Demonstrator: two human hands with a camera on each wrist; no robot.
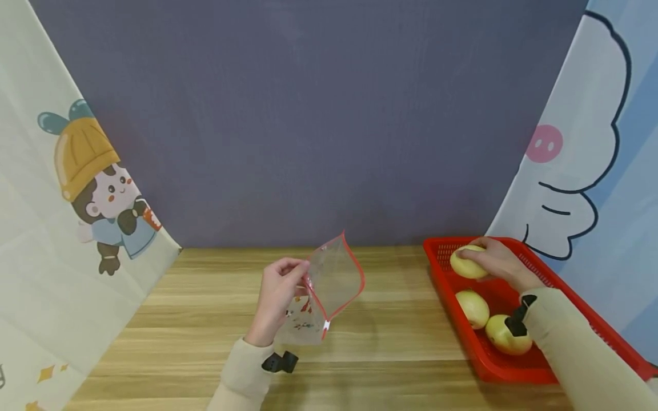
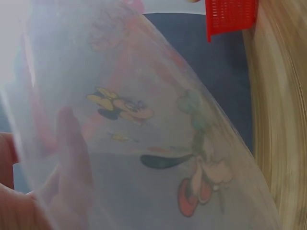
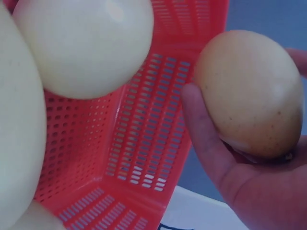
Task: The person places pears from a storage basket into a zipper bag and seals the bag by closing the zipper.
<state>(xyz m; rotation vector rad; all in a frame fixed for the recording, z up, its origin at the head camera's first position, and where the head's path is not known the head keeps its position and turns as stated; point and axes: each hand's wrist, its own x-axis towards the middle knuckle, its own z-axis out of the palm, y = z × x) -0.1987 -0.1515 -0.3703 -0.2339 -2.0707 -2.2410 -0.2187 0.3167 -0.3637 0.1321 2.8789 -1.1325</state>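
A: Sleeves are sitting nearest the lens, both beige, each with a black wrist clip. Left hand [image 1: 277,297] is pinching the top edge of a clear zip bag [image 1: 329,291] with red trim, fingers curled round the rim. Bag is hanging upright above the worktop [image 1: 390,342], mouth gaping a little, nothing showing inside.

B: Prints on it?

A: Cartoon figures, showing blurry through the plastic in the left wrist view [image 2: 192,158]. Moving on. Right hand [image 1: 501,264] is curling its fingers over a yellow fruit [image 1: 466,262] at the far end of the red basket [image 1: 452,319], gripping it. Right wrist view is showing that fruit [image 3: 249,93] sitting in the palm, just off the perforated basket wall [image 3: 144,143].

B: What else is in the basket?

A: Two more yellow fruits: middle fruit [image 1: 473,308] and near fruit [image 1: 506,335], lying close together on the basket floor. Right forearm is crossing over the near one, partly covering it.

B: Anything between bag and basket?

A: Bare wood is lying between them; they're well apart. Basket is hugging the right cloth panel [image 1: 591,171]. Left cloth panel [image 1: 77,228] is standing well away from the bag. Grey backdrop [image 1: 308,114] is closing off the far edge.
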